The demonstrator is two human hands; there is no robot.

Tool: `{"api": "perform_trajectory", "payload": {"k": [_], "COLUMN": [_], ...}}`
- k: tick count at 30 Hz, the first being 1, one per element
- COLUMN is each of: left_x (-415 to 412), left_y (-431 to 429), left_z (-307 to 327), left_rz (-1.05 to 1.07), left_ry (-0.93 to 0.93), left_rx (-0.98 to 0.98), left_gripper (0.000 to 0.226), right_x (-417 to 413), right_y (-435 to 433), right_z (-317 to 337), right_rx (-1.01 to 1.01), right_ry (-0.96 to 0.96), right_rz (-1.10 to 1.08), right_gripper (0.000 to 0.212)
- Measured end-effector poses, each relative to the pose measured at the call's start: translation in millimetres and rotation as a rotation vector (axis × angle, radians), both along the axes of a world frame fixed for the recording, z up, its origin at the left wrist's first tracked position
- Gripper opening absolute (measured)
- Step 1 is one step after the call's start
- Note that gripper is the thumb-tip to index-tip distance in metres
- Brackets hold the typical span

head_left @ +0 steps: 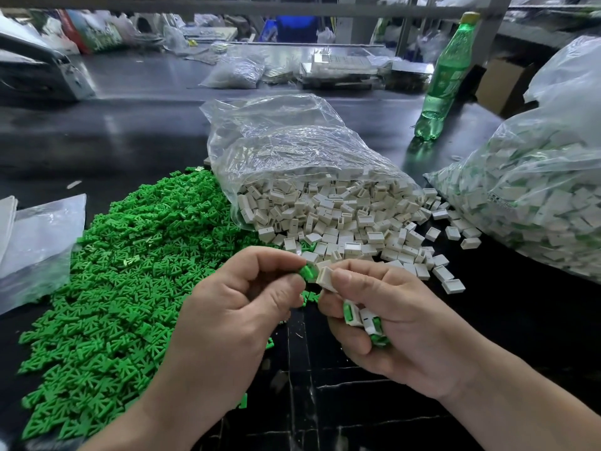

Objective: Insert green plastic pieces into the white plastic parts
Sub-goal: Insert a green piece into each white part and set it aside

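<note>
Black table (130,141): bag (276,141) of white parts (325,216)

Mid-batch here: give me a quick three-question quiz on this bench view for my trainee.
1. True or false: the left hand pinches a green piece.
2. On which side of the open bag of white parts does the loose green pile lie? A) left B) right C) behind
3. Short answer: besides the white part at its fingertips, what does the right hand hold?

Key: 1 true; 2 A; 3 finished parts, white with green inserted.
</note>
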State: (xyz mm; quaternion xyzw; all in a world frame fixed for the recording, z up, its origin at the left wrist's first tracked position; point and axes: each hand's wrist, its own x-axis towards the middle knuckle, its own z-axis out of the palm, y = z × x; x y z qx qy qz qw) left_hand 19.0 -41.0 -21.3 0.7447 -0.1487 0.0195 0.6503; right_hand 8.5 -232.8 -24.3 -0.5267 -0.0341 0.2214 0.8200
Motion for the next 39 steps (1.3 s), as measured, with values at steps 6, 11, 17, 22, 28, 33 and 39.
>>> {"api": "perform_trajectory", "payload": {"k": [6,11,17,22,28,33,39], "left_x": [3.8,2.7,1.7,1.0,2.3,3.9,1.9], "left_y": [1.5,1.7,0.7,2.8,4.3,-1.0,-8.1], "left_z": [-0.9,1.3,2.8,1.1,-1.4,3.2,4.1], "left_rz": [-0.040,-0.075,-0.030,-0.024,-0.069,-0.223,-0.423], "left_ry": [0.148,0.148,0.117,0.100,0.123,0.456,0.657], "left_rx": [-0.118,-0.117,-0.032,0.038,0.020,-0.353,-0.628], "left_gripper": [0.015,0.015,0.017,0.018,0.015,0.033,0.031], "right_x": [-0.2,-1.4,-3.0,-3.3,-4.0,-5.3,-8.0], "right_y": [1.0,3.0,4.8,2.3,2.2,5.0,8.9], "right_z": [0.6,-2.2,-5.7,-4.4,-0.4,3.4,2.5], "right_rx": [-0.028,-0.248,-0.442,-0.472,-0.475,-0.164,-0.135], "right_ry": [0.006,-0.117,-0.225,-0.250,-0.227,-0.081,-0.053], "right_rz": [0.000,-0.078,-0.118,-0.089,-0.068,-0.030,-0.022], "right_gripper": [0.025,0.021,0.027,0.021,0.025,0.018,0.026]}}
